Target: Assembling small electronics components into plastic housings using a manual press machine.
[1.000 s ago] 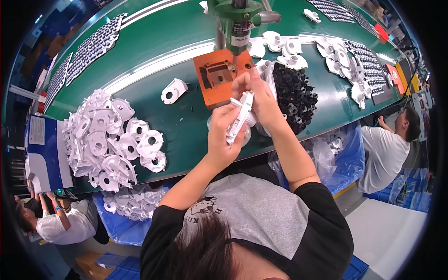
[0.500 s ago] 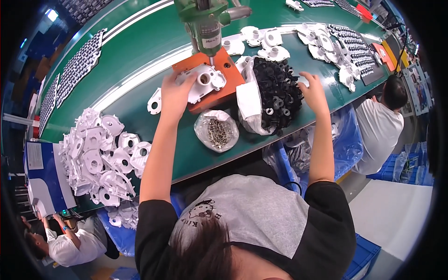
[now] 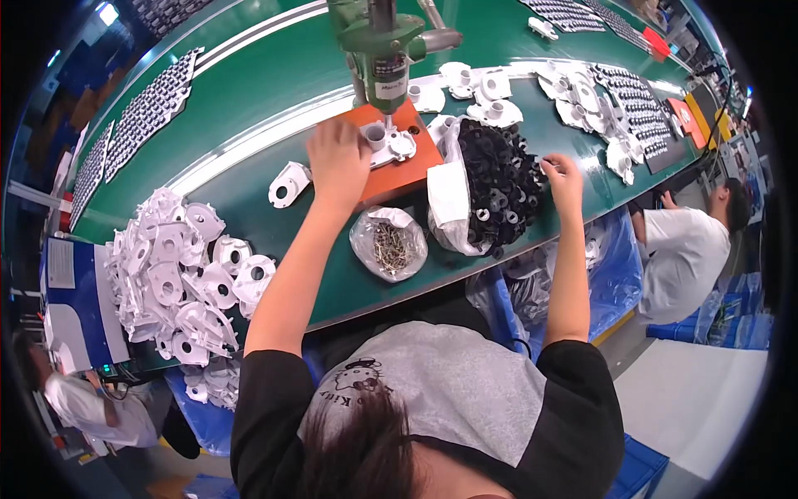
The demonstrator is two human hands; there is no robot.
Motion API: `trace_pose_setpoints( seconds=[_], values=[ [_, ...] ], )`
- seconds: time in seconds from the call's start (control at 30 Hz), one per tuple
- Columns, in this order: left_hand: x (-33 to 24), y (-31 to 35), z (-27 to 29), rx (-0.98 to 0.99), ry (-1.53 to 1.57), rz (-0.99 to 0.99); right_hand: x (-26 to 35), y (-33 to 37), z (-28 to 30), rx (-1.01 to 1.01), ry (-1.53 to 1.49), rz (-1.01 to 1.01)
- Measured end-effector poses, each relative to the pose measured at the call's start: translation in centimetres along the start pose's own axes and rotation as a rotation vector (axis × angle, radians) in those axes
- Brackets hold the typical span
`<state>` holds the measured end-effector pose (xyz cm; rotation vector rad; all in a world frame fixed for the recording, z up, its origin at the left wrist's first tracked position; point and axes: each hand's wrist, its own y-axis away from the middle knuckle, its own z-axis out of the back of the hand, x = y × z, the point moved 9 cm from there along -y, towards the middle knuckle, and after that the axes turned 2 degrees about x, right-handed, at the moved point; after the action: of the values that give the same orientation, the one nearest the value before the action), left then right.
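A white plastic housing point(image 3: 376, 138) with a round tube rests on an orange block point(image 3: 422, 166), below the bit of a green power tool point(image 3: 385, 79). My left hand point(image 3: 339, 162) closes on the housing's left side and hides much of it; its fingertips are blurred. At the right edge of a pile of small black plastic parts point(image 3: 504, 179), my right hand point(image 3: 564, 183) has thumb and fingers pinched together. Whatever sits between those fingertips is too small to make out. Nearer me, a clear bag of screws point(image 3: 389, 245) stands beside the black parts' bag.
White housings point(image 3: 170, 279) form a heap at the left, with one loose housing point(image 3: 289, 185) beside the block. More housings point(image 3: 490, 96) lie behind the black parts. Blue-lined bins point(image 3: 611, 266) stand below the table edge. Co-workers sit at far left and right.
My right hand's fingers have gone from spread to pinched at the black parts. My left hand has moved further over the housing, which sits differently under the tool. The whole view has shifted slightly.
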<state>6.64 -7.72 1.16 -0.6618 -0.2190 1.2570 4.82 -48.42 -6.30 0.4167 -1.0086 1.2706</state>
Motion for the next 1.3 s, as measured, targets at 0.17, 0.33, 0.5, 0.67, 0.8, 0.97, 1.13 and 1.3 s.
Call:
trace_pose_setpoints(
  seconds=[0.17,0.33,0.5,0.67,0.8,0.97,1.13,1.3],
  values=[
    [-2.1,2.3,2.2,-0.01,0.274,-0.195,4.1,-0.7,-0.1,-0.049,-0.213,0.012],
    [-0.8,1.8,0.2,0.205,0.278,-0.21,13.0,-1.4,-5.2,0.202,-0.364,0.157],
    [-1.1,2.9,0.3,0.243,0.263,-0.236,20.6,-0.3,-12.9,0.402,-0.135,0.532],
    [-1.2,3.2,0.5,0.252,0.319,-0.228,22.4,1.4,-18.8,0.501,-0.033,0.685],
    [-0.7,3.4,0.6,0.229,0.325,-0.169,24.3,3.7,-18.7,0.518,0.16,0.985],
    [0.1,3.4,-0.1,0.243,0.343,-0.096,23.2,5.6,-18.9,0.469,0.307,1.068],
    [-0.1,3.2,-0.2,0.264,0.334,-0.096,24.5,4.3,-19.7,0.657,0.406,0.893],
    [0.8,3.6,-0.6,0.259,0.348,-0.057,28.1,8.1,-16.7,0.362,0.505,1.11]
  ],
)
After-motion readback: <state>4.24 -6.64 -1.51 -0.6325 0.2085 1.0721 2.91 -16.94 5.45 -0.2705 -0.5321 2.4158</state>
